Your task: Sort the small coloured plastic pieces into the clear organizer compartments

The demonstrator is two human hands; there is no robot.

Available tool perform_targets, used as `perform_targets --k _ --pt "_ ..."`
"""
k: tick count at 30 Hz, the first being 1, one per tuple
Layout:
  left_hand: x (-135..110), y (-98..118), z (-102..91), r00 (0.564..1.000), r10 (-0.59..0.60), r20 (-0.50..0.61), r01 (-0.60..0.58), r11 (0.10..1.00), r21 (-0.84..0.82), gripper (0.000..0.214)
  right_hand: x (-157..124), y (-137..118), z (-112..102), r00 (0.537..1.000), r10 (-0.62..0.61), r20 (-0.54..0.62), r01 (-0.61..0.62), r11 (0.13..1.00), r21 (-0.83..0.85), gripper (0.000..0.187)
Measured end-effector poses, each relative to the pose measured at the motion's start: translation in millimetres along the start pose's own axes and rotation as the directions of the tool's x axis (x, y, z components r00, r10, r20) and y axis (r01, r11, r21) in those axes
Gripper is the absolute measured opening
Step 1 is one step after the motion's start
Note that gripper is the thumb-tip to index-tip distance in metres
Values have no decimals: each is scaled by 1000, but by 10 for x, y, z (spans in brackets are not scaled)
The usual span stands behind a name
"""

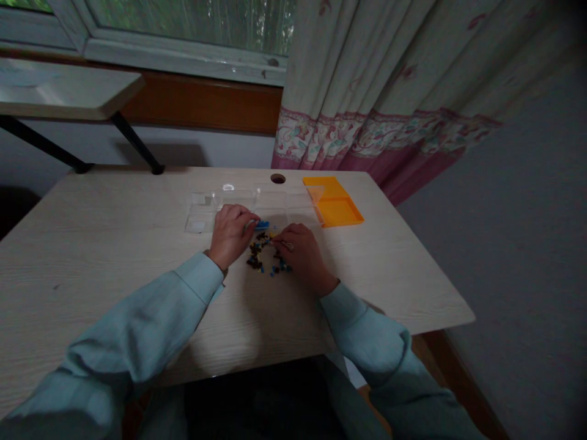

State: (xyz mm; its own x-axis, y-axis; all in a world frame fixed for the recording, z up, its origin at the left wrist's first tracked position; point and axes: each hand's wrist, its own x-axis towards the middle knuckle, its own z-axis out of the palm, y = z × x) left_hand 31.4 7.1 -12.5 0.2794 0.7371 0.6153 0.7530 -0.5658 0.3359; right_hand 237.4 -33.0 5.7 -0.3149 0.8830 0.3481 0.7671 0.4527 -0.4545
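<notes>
A small heap of tiny coloured pieces, dark, blue and yellow, lies on the pale wooden table between my hands. My left hand rests curled at the heap's left edge, fingertips pinched beside a blue piece. My right hand is curled at the heap's right side, its fingers pinched together over the pieces; what they grip is too small to name. Just behind the hands lies a clear plastic compartment box.
An orange lid or tray lies at the clear box's right end. A round cable hole sits near the table's far edge. A second table, a window and a patterned curtain stand behind.
</notes>
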Motion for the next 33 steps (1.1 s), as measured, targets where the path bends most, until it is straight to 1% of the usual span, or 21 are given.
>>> perform_targets --k 2,4,9,12,15,22,25,29,33 --pt "3 18 -9 1000 17 -7 -17 1000 -18 17 8 27 5 999 12 -37 -11 1000 21 9" --pt "6 39 -20 998 61 8 -60 997 -51 19 15 49 8 998 27 -63 -24 999 43 9" --pt "0 78 -25 969 224 103 -212 970 -115 22 22 53 -13 993 52 -103 -43 995 86 11" --pt "-7 82 -15 953 257 160 -241 964 -114 24 21 28 -40 992 66 -107 -55 993 103 12" --pt "-8 80 -4 953 248 174 -231 967 -109 24 21 11 -54 992 85 -90 -78 994 81 15" --pt "-3 74 7 965 219 141 -210 975 -76 20 26 36 -39 997 68 -35 -67 997 32 18" --pt "-1 68 4 978 176 115 -170 984 -59 19 20 46 -46 998 65 21 -63 996 -55 16" --pt "4 61 -10 994 96 60 -94 994 -47 15 -4 53 -74 992 19 126 3 985 -175 12" --pt "12 66 -22 996 81 49 -78 995 -57 14 -23 58 -107 989 -5 149 41 970 -239 12"
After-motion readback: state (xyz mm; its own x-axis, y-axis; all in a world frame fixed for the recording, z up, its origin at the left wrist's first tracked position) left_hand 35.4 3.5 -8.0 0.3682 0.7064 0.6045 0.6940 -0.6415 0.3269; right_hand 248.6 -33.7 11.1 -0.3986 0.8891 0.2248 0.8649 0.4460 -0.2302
